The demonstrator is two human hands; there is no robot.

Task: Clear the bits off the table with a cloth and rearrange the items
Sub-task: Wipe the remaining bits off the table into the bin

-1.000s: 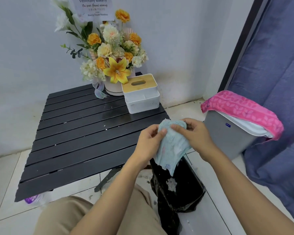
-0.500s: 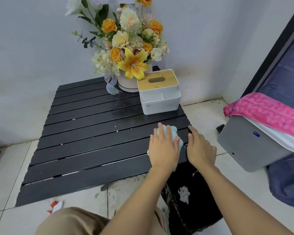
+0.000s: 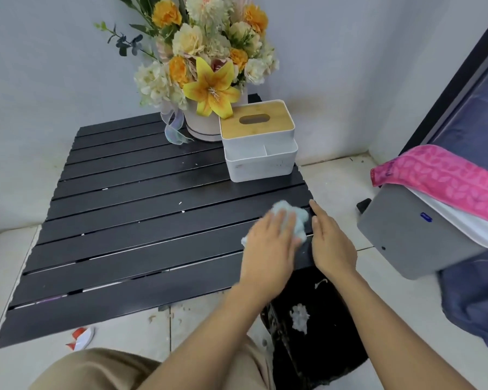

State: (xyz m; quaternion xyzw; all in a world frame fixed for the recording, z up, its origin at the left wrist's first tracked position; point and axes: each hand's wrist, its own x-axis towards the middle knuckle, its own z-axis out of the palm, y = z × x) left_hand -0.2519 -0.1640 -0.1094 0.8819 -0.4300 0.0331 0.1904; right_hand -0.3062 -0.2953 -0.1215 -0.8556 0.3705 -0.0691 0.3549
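Note:
A crumpled pale blue cloth [image 3: 292, 218] lies on the black slatted table [image 3: 130, 220] near its right edge. My left hand [image 3: 268, 249] presses flat on the cloth, covering most of it. My right hand [image 3: 331, 243] rests just right of the cloth at the table's edge, fingers together and holding nothing. A few small white bits [image 3: 182, 211] dot the slats mid-table. A flower arrangement [image 3: 206, 66] in a white pot and a white tissue box with a wooden lid [image 3: 258, 139] stand at the back right of the table.
A black bin bag [image 3: 307, 327] with white scraps hangs below the table's right edge. A grey bin [image 3: 412, 235] with a pink cloth over it stands to the right. Scraps and a red-and-white wrapper [image 3: 81, 337] lie on the tiled floor. My knee fills the bottom.
Both hands held the cloth over the bin bag, then brought it down onto the table. My left hand now presses it flat and the right hand has let go.

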